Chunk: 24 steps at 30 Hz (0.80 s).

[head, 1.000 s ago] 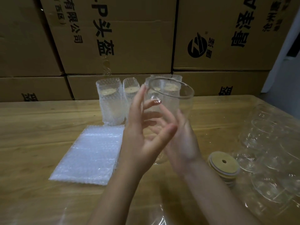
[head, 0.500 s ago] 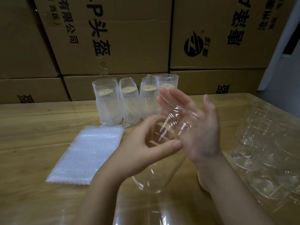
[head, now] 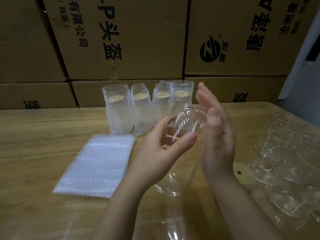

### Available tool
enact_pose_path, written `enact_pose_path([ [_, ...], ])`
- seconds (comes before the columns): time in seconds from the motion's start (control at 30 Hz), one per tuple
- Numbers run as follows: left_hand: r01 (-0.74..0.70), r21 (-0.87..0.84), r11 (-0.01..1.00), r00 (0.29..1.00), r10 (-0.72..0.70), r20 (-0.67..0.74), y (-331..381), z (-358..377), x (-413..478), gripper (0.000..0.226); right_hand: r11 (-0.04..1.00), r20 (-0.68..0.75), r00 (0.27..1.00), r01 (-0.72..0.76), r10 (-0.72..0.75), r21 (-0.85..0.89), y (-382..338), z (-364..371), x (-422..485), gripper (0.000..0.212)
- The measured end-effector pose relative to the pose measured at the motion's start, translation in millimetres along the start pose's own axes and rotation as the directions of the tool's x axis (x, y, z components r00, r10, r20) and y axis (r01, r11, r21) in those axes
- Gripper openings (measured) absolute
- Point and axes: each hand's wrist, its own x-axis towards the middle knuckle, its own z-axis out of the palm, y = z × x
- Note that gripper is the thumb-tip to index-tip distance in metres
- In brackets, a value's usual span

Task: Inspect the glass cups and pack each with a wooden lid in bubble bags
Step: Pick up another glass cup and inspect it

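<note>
1. Gripping the glass cup [head: 184, 121] in the air above the wooden table [head: 34, 139], the left hand [head: 155, 155] lays its thumb across the cup's near side and curls its fingers round the far side.
2. The right hand [head: 217, 135] is released, with its fingers straight and close together, pointing up and far. Its palm faces left against the cup's right end. Half a second ago its fingers were spread and the palm faced the camera more; now the hand shows nearly edge-on.
3. The cup lies tilted on its side between the two hands, much as it did half a second ago. One second ago it stood nearly upright with its rim on top, higher in the view.
4. The stack of wooden lids [head: 242, 174] shows in part just right of the right forearm; half a second ago the arm covered nearly all of it.
5. Four packed cups [head: 116, 111] in bubble bags stand in a row at the far side, just beyond the hands, each with a lid showing inside. They have not moved.
6. A flat pile of empty bubble bags [head: 97, 163] lies on the table to the left of the left hand, and bare glass cups [head: 285, 161] crowd the right side. Printed cardboard boxes [head: 121, 40] are stacked along the far edge.
</note>
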Motion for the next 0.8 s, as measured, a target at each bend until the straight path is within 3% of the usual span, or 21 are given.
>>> enact_pose_path([
  [0.1,-0.106,0.064,0.992,0.969,0.117,-0.217,-5.7,13.0,0.9,0.06,0.987,-0.02,0.989,-0.145,0.147,0.076,4.2,12.4,-6.8,0.039],
  [0.17,-0.181,0.139,0.974,0.919,0.217,-0.328,-8.7,15.1,0.9,0.072,0.926,0.016,0.936,-0.349,0.351,0.145,9.6,19.8,-15.1,0.043],
  [0.2,-0.227,0.193,0.954,0.888,0.285,-0.361,-10.4,13.8,0.9,0.079,0.843,0.048,0.864,-0.5,0.501,0.2,11.6,22.8,-18.5,0.044],
  [0.27,-0.317,0.302,0.899,0.821,0.419,-0.387,-14.9,7.4,1.6,0.087,0.601,0.159,0.654,-0.748,0.739,0.282,13.6,28.1,-21.7,0.045],
  [0.33,-0.387,0.35,0.853,0.772,0.507,-0.383,-18.8,0.2,3.3,0.091,0.434,0.245,0.508,-0.85,0.826,0.3,15.5,29.9,-21.3,0.045],
  [0.43,-0.481,0.354,0.802,0.724,0.591,-0.357,-24.3,-2.5,4.8,0.093,0.463,0.221,0.527,-0.84,0.82,0.282,16.2,26.3,-15.4,0.042],
  [0.57,-0.522,0.352,0.777,0.71,0.625,-0.324,-32.4,-1.7,5.0,0.088,0.549,0.222,0.537,-0.836,0.814,0.006,11.8,14.2,-7.3,0.039],
  [0.73,-0.498,0.283,0.819,0.751,0.571,-0.332,-43.7,0.2,9.0,0.082,0.544,0.267,0.481,-0.796,0.835,-0.265,6.7,-6.4,5.5,0.049],
  [0.8,-0.454,0.228,0.861,0.79,0.507,-0.344,-48.4,3.4,9.6,0.08,0.54,0.259,0.474,-0.737,0.842,-0.406,1.7,-17.3,11.4,0.044],
])
